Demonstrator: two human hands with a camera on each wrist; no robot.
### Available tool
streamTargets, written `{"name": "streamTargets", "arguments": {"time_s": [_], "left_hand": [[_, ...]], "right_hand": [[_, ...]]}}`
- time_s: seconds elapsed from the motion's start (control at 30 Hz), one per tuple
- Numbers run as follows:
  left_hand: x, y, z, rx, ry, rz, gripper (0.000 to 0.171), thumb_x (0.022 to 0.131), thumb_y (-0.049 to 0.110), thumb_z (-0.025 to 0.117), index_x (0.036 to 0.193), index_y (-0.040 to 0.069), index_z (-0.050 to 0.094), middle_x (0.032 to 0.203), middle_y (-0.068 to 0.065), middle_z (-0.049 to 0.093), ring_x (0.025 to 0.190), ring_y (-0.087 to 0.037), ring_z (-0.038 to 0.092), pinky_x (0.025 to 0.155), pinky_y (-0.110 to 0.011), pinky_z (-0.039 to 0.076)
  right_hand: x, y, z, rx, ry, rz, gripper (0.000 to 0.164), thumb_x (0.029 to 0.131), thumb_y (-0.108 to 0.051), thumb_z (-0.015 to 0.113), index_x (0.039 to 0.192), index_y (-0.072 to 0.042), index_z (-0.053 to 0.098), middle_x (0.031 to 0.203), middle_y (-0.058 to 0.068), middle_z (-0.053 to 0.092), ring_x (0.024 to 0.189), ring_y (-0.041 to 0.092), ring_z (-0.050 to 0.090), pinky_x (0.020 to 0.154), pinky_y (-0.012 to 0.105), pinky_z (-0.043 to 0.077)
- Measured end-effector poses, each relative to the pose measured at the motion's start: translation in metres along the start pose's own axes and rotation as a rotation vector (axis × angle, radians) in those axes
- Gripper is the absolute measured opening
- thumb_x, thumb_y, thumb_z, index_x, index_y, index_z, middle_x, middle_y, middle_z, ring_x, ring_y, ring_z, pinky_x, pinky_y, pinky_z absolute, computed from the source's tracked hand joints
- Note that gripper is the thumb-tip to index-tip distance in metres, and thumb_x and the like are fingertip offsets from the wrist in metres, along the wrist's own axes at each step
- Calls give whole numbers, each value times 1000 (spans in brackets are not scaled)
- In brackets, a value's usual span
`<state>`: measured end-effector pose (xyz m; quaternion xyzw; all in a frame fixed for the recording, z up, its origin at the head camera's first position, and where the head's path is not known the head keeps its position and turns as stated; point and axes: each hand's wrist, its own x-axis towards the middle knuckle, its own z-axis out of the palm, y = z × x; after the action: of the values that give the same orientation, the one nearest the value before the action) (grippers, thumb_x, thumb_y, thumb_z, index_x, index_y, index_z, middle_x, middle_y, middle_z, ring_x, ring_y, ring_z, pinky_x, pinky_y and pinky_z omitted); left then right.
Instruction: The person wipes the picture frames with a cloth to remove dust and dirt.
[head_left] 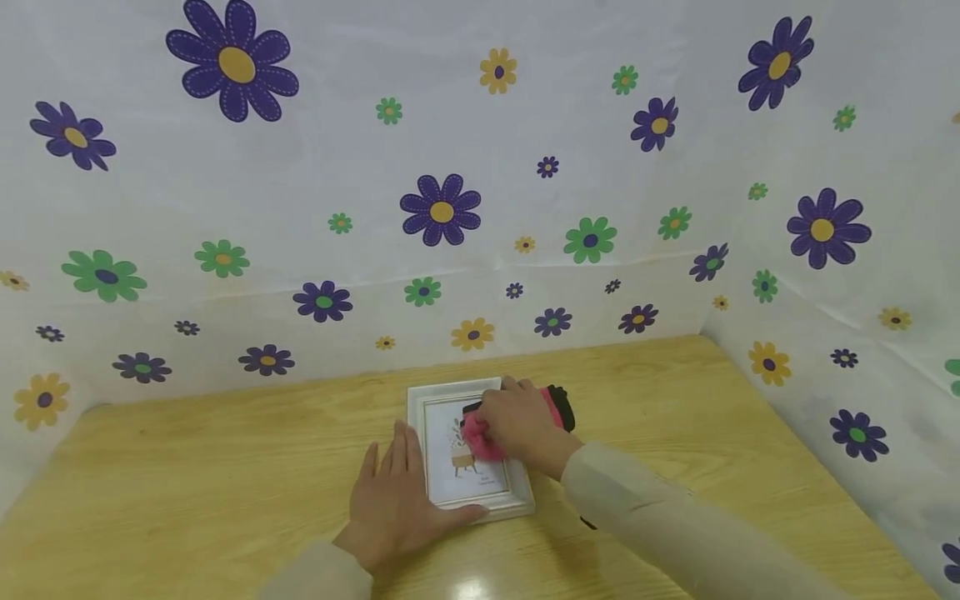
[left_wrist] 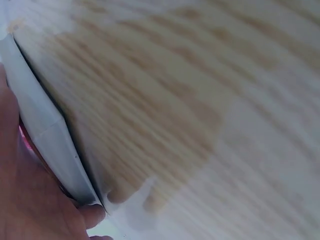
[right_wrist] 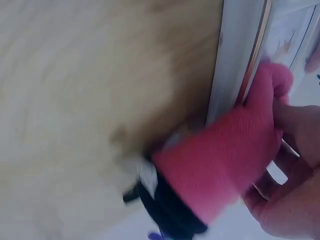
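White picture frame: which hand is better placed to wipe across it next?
Likely the right hand: it grips the pink cloth against the white picture frame. The left hand holds no cloth and lies at the frame's edges, seemingly steadying it.

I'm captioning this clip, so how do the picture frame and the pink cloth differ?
The picture frame has a white border, whereas the pink cloth has black at its end. The picture frame is rectangular and stiff-looking; the pink cloth looks soft and bunched. The picture frame lies on the table; the pink cloth is gripped in the right hand, partly over the frame.
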<state>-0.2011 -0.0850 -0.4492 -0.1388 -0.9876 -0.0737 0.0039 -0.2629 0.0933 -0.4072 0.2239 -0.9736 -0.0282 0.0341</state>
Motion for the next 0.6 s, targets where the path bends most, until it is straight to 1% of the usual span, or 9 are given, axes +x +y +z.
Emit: {"name": "streamTargets", "arguments": {"time_s": [0.07, 0.17, 0.3, 0.4, 0.47, 0.5, 0.6], "left_hand": [[1, 1, -1, -8, -10, 1, 139, 59, 98, 32, 144, -13, 26, 150, -30, 23, 135, -38, 32, 111, -54, 16], [3, 2, 0, -19, -28, -5, 139, 60, 97, 33, 144, -13, 25, 150, -31, 22, 136, -38, 29, 112, -54, 15], [2, 2, 1, 18, -34, -9, 137, 61, 96, 33, 143, -14, 27, 149, -32, 23, 138, -39, 26, 112, -54, 15], [-1, 1, 2, 46, -25, -17, 137, 62, 96, 32, 142, -15, 28, 148, -33, 24, 137, -40, 27, 111, -55, 15], [-2, 1, 2, 51, -21, -26, 138, 61, 97, 31, 141, -16, 28, 148, -33, 24, 136, -40, 28, 111, -56, 13], [-2, 1, 2, 50, -20, -31, 138, 61, 97, 30, 141, -16, 28, 148, -34, 24, 136, -40, 28, 111, -57, 12], [-2, 2, 4, 34, -13, -39, 141, 59, 99, 27, 141, -16, 28, 148, -34, 23, 135, -41, 30, 111, -58, 11]], "right_hand": [[0, -2, 3, 8, 11, -16, 11, 88, -19, 67, 87, -23, 77, 80, -7, 60, 81, 17, 49, 82, 33, 46], [3, -17, 9, 3, 22, -31, 12, 89, -20, 65, 87, -24, 75, 78, -8, 59, 79, 15, 50, 77, 29, 48], [6, -41, 10, 8, 32, -81, 9, 88, -24, 66, 90, -26, 75, 82, -10, 62, 78, 13, 51, 73, 26, 47], [7, -49, 9, -2, 34, -101, 11, 88, -26, 66, 92, -30, 75, 86, -12, 63, 79, 12, 51, 74, 26, 46], [5, -46, 9, -18, 22, -105, 11, 89, -27, 66, 92, -32, 75, 85, -12, 63, 80, 12, 51, 77, 27, 45], [3, -41, 8, -23, 19, -111, 11, 89, -28, 66, 91, -33, 75, 85, -12, 62, 79, 13, 51, 78, 28, 45], [-7, -18, 4, -35, -6, -125, 10, 88, -28, 67, 88, -34, 74, 85, -11, 62, 82, 15, 51, 86, 34, 44]]}}
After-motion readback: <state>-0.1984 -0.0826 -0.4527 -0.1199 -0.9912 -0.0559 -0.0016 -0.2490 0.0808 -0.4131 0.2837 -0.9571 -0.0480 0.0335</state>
